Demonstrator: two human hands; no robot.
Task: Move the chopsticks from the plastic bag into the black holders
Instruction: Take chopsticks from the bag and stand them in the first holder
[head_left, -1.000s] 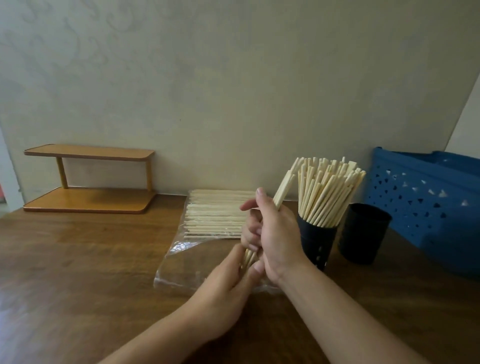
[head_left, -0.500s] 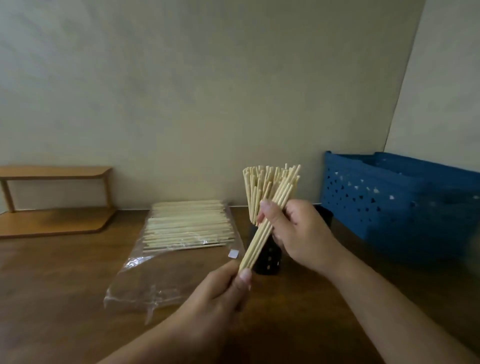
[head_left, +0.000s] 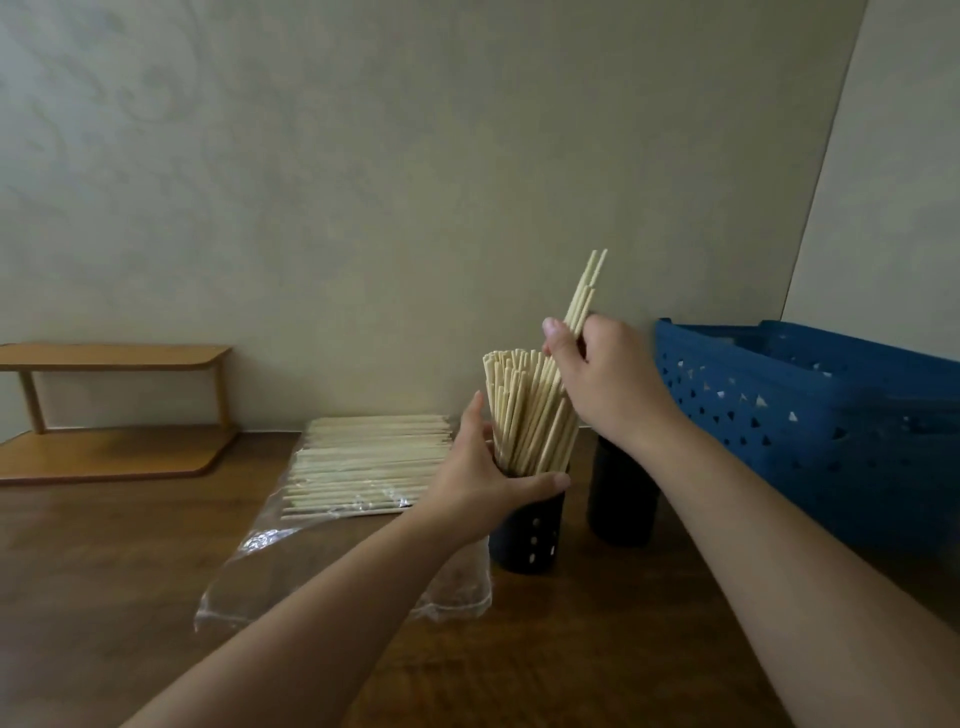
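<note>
A clear plastic bag (head_left: 332, 561) lies on the wooden table with a flat layer of pale chopsticks (head_left: 369, 462) in its far half. To its right stands a black perforated holder (head_left: 530, 535) packed with upright chopsticks (head_left: 524, 410). My left hand (head_left: 478, 483) grips that holder around its rim. My right hand (head_left: 608, 384) holds a small bunch of chopsticks (head_left: 584, 296) upright, their lower ends among the ones in the full holder. A second black holder (head_left: 621, 499) stands behind my right forearm; its inside is hidden.
A blue perforated plastic basket (head_left: 810, 421) fills the right side of the table against the wall. A two-tier wooden shelf (head_left: 114, 405) stands at the far left. The wall runs close behind everything.
My left hand let go of the bunch's lower end and took hold of the full holder. My right hand carried the bunch up and over that holder, now standing nearly upright.
</note>
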